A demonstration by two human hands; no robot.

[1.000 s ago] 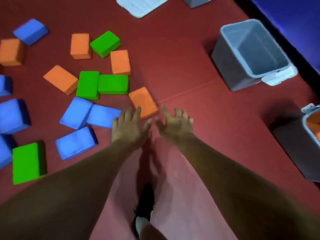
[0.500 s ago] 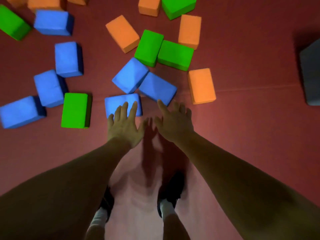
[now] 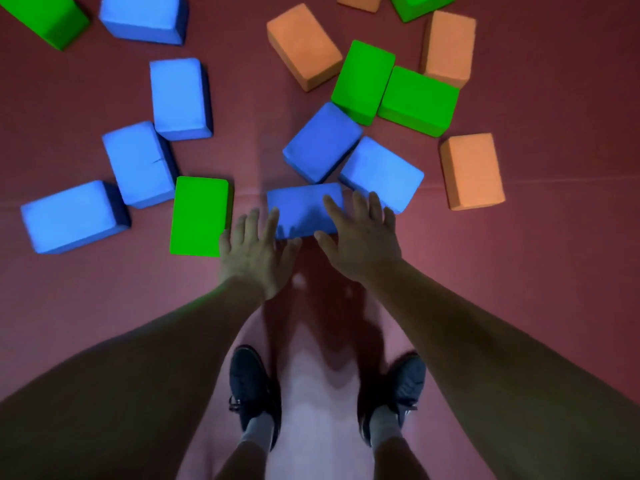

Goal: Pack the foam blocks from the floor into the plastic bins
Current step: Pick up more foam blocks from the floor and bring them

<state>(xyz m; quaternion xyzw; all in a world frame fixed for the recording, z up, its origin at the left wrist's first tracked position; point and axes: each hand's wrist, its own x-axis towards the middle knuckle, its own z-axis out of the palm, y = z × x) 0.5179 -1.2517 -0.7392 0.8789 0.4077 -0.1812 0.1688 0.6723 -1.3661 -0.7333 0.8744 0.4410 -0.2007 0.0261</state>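
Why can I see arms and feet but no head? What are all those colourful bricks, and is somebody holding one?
The camera sits on a person's head and looks down, so you see their own arms and dark shoes on the red floor. The bricks are soft foam: an orange block, a green block and many blue ones lie scattered about. The left hand and right hand are open with spread fingers, reaching for the nearest blue block, one at each end. Nothing is gripped yet. No bin shows in this picture.

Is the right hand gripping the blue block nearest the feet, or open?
Open. The right hand lies spread and straight over the blue block, nothing curled round it. Contact: cannot tell.
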